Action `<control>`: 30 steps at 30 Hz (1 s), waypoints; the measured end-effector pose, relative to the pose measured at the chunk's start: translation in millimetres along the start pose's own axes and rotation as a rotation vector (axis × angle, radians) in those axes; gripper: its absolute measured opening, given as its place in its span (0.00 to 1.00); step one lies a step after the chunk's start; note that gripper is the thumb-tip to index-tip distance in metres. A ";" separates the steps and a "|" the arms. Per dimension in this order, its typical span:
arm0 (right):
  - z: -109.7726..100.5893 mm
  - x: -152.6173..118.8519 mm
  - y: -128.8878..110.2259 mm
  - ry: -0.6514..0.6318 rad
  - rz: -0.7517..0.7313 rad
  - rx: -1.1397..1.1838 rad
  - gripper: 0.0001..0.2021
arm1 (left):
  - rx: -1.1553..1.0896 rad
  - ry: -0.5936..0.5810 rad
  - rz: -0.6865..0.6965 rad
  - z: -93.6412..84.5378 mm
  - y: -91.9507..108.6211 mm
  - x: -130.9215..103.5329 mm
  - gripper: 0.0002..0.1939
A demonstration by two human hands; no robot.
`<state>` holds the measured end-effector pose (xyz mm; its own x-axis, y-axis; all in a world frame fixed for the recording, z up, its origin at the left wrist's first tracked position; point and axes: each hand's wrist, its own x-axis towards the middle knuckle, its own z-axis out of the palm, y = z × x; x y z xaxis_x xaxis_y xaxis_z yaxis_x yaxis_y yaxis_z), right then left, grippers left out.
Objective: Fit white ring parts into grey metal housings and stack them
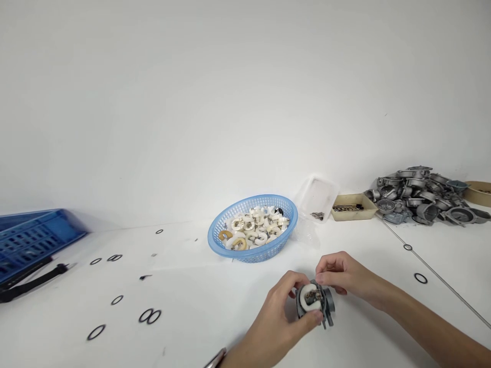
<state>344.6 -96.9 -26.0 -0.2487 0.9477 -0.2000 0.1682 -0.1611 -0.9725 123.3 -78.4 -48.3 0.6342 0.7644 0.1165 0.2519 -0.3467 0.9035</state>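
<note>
Low and right of centre, a grey metal housing (330,300) has a white C-shaped piece (304,298) and small brass-coloured parts in its open face. My left hand (282,312) grips this housing from the left, thumb at its lower edge and fingers at its upper edge. My right hand (341,274) is at the housing's upper right edge, its thumb and fingertips pinched together. Whatever may be between those fingertips is too small to make out.
Beyond my hands stands a blue basket (253,251) of white C-shaped pieces. Rightward are a clear tray (317,197), a beige tray (355,214) and piled metal housings (418,197). A blue crate (34,240) is left. Black rings (95,332) dot the white table (199,306).
</note>
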 end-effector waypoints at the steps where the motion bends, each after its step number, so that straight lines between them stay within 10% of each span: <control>1: -0.4 -0.1 -0.4 -0.002 0.001 0.001 0.11 | -0.002 0.000 0.001 0.1 -0.2 0.1 0.11; 30: -2.1 -12.8 -4.4 0.091 -0.402 -0.837 0.18 | 0.003 0.005 0.013 -0.4 0.6 0.5 0.12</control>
<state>349.0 -107.7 -18.9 -0.3677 0.9128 0.1776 0.7274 0.4013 -0.5566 123.5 -78.0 -47.5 0.6334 0.7627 0.1307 0.2459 -0.3586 0.9005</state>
